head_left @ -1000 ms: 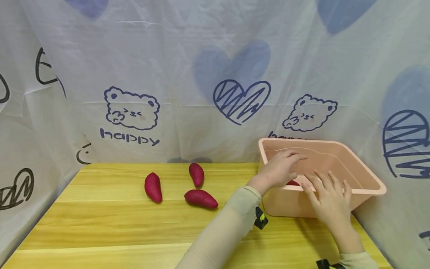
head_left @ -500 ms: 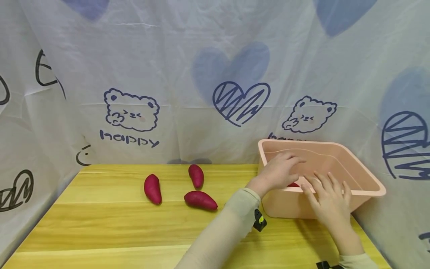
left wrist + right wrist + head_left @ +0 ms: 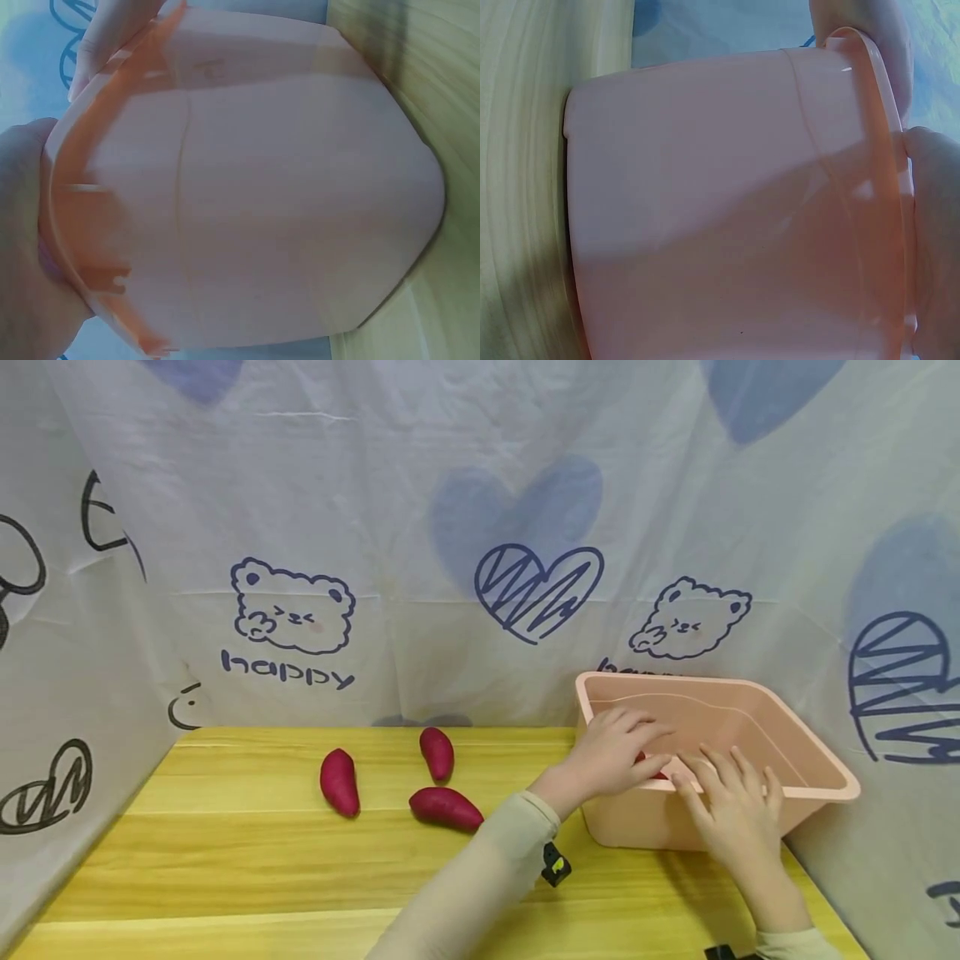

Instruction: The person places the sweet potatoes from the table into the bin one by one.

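My left hand [image 3: 609, 753] reaches over the front left rim of a pink plastic bin [image 3: 645, 822], fingers loosely bent and spread. Below its fingers a dark red sweet potato [image 3: 662, 772] shows in part inside the bin; the rest is hidden by the hand and front wall. My right hand [image 3: 738, 817] lies at the front rim with its fingers spread over the edge and pointing inward. On the table, left of the bin, lie three sweet potatoes: one at the left [image 3: 340, 782], one at the back [image 3: 437, 755] and one nearer the left forearm [image 3: 446, 808].
The bin stands at the back right of a yellow wood-grain table [image 3: 247, 860]. A white cloth [image 3: 420, 635] printed with hearts and bears hangs behind and at both sides. A black strap piece [image 3: 555, 865] sits at the left wrist.
My left hand has drawn back a little to the left and toward me over the rim, showing more red between its fingers. The right hand and the three sweet potatoes on the table stay put.
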`<state>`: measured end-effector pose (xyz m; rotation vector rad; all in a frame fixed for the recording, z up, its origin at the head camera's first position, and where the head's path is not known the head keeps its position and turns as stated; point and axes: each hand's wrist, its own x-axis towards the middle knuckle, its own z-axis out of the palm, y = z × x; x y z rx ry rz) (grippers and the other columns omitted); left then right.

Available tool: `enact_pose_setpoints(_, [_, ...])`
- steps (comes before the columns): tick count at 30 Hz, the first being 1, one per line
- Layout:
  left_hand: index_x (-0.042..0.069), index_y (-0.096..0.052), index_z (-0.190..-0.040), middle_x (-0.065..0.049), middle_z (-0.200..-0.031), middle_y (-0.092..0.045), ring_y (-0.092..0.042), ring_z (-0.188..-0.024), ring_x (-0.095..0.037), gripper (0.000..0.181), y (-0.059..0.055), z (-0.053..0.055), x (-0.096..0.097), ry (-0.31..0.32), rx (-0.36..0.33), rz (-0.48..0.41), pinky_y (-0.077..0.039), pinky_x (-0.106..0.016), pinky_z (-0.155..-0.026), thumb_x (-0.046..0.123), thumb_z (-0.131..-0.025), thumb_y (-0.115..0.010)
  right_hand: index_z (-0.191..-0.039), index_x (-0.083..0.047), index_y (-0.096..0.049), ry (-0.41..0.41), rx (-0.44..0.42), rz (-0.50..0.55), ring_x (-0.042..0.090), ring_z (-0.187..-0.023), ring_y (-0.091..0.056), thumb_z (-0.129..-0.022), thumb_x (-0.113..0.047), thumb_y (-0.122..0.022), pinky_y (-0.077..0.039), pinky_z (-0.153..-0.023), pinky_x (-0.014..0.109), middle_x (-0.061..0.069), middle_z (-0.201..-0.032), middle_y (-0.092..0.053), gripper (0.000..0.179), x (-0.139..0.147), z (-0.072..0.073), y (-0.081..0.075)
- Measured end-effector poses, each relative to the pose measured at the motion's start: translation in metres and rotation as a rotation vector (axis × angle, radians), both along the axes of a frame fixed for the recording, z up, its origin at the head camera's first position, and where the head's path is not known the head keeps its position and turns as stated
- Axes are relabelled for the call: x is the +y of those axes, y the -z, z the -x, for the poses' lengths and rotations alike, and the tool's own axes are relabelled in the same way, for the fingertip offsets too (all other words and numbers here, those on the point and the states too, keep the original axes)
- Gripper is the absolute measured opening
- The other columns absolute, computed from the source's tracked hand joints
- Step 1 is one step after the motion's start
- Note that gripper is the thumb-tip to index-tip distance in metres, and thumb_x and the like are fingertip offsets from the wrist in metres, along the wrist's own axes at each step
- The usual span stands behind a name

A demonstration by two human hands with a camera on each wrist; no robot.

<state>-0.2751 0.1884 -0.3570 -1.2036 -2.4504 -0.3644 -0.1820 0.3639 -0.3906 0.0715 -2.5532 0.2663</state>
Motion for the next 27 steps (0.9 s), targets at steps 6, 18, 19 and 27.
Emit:
enact_pose_setpoints(6, [0.028, -0.054, -0.138, 0.003, -0.141, -0.053, -0.045, -0.135, -0.016, 0.049, 0.009, -0.007, -0.015, 0.019, 0.074, -0.026, -0.033, -0.038, -0.114, 0.054, -0.098, -0.046, -0.131, -0.019, -0.056, -0.004, -0.007, 0.008, 0.047, -0.135, -0.032, -0.102, -0.046, -0.039, -0.01, -0.108, 0.071, 0.017, -0.142, -0.048, 0.043, 0.0, 0.0, 0.0])
enact_pose_setpoints(18, [0.029, -0.048, -0.142, 0.0, -0.148, -0.046, -0.037, -0.141, -0.023, 0.052, 0.02, -0.019, -0.048, 0.0, -0.007, -0.022, -0.03, -0.053, -0.116, 0.055, -0.098, -0.045, -0.131, -0.019, -0.057, -0.002, -0.002, 0.011, 0.047, -0.135, -0.031, -0.101, -0.047, -0.041, -0.008, -0.109, 0.071, 0.019, -0.142, -0.048, 0.044, -0.001, 0.001, 0.001])
enact_pose_setpoints(19, [0.029, -0.048, -0.143, -0.001, -0.149, -0.046, -0.037, -0.142, -0.023, 0.052, 0.021, -0.02, -0.051, -0.005, -0.008, -0.017, -0.03, -0.054, -0.116, 0.055, -0.097, -0.045, -0.131, -0.019, -0.057, -0.003, 0.001, 0.012, 0.047, -0.135, -0.031, -0.101, -0.047, -0.041, -0.008, -0.109, 0.071, 0.019, -0.142, -0.048, 0.044, -0.001, 0.001, 0.001])
enact_pose_setpoints(27, [0.03, -0.039, -0.148, -0.003, -0.154, -0.039, -0.032, -0.145, -0.028, 0.059, 0.031, -0.022, -0.078, -0.028, -0.014, 0.019, -0.033, -0.053, -0.114, 0.058, -0.097, -0.044, -0.13, -0.019, -0.057, -0.009, 0.01, 0.019, 0.046, -0.137, -0.03, -0.101, -0.046, -0.041, -0.007, -0.109, 0.071, 0.019, -0.141, -0.048, 0.043, 0.0, 0.001, 0.001])
